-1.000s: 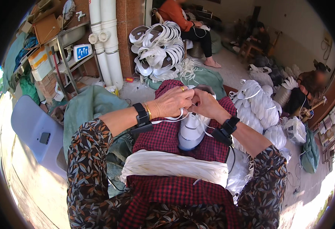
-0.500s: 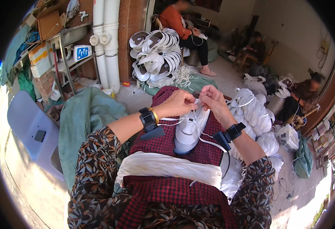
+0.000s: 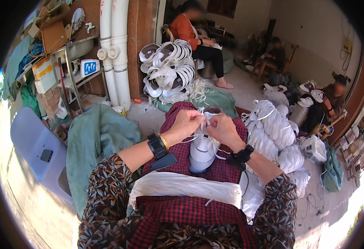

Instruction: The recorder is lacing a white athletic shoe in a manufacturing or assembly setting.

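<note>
A white shoe (image 3: 202, 153) rests on my lap over a red-and-black checked apron (image 3: 178, 155), its toe toward me. At its upper end my left hand (image 3: 189, 123) is closed, pinching a white shoelace (image 3: 202, 111) whose tip stands up above the fingers. My right hand (image 3: 223, 132) is curled right beside it, fingertips pinched on the lace at the eyelets; the exact grip is partly hidden. Loose lace runs out on both sides of the shoe. A thick bundle of white laces (image 3: 184, 189) lies across my lap, nearer to me.
Stacked white shoe parts (image 3: 167, 70) stand ahead, near a seated person in orange (image 3: 184, 31). White shoes are heaped (image 3: 269, 128) at my right. A green cloth (image 3: 101, 137) and a blue-grey chair (image 3: 39, 145) holding a dark phone-like object are at left. Other people sit farther back.
Both hands have shifted slightly left and lower in view. My right hand has turned over, knuckles now facing up, and the loose lace at right has been drawn shorter.
</note>
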`<state>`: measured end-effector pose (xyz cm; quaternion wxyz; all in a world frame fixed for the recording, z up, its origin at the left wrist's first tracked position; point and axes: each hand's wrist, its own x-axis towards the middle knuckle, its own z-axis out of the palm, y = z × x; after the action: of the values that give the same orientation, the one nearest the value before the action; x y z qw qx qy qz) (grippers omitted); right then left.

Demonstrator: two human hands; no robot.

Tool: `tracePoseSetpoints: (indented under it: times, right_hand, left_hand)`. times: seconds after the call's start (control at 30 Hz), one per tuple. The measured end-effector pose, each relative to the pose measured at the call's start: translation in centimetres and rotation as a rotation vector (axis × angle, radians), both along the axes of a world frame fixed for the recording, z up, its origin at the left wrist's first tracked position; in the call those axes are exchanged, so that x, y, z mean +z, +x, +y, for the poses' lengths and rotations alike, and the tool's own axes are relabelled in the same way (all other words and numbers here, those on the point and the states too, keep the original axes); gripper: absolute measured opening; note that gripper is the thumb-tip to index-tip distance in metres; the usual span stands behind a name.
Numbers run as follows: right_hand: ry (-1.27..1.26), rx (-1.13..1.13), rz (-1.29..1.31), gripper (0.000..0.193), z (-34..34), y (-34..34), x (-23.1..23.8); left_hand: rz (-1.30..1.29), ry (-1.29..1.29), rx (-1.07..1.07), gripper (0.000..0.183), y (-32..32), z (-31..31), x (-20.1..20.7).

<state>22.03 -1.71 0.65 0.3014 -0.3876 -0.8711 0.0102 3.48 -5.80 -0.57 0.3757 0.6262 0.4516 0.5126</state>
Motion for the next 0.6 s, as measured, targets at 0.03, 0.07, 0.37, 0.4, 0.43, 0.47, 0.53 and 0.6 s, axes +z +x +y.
tracePoseSetpoints:
  times: [0.03, 0.07, 0.37, 0.4, 0.43, 0.47, 0.53, 0.6]
  right_hand:
    - [-0.137, 0.041, 0.111, 0.015, 0.3, 0.2, 0.2]
    - [-0.279, 0.036, 0.212, 0.014, 0.6, 0.4, 0.4]
    - [-0.554, 0.151, 0.504, 0.016, -1.2, 2.6, 1.9]
    - [-0.538, 0.169, 0.55, 0.016, -1.3, 2.5, 2.1]
    - [-0.492, 0.146, 0.509, 0.016, -1.3, 2.5, 2.3]
    - [-0.483, 0.17, 0.513, 0.016, -1.4, 2.4, 2.6]
    - [-0.102, 0.205, 0.352, 0.02, -1.4, 2.0, 3.2]
    - [-0.079, 0.291, 0.364, 0.022, -1.5, 1.7, 3.7]
  left_hand:
    - [-0.053, 0.012, 0.01, 0.023, 0.1, -0.1, 0.0]
    - [-0.097, 0.014, 0.012, 0.024, 0.3, -0.2, 0.0]
    - [-0.143, -0.095, -0.129, 0.023, 2.4, 0.2, 0.3]
    - [-0.184, -0.127, -0.151, 0.023, 2.5, 0.3, 0.2]
    - [-0.18, -0.132, -0.152, 0.023, 2.7, 0.4, 0.2]
    - [-0.25, -0.17, -0.172, 0.023, 2.6, 0.6, 0.2]
    - [-0.321, -0.205, -0.188, 0.023, 2.4, 0.8, 0.2]
    - [-0.392, -0.278, -0.254, 0.023, 2.0, 0.9, 0.1]
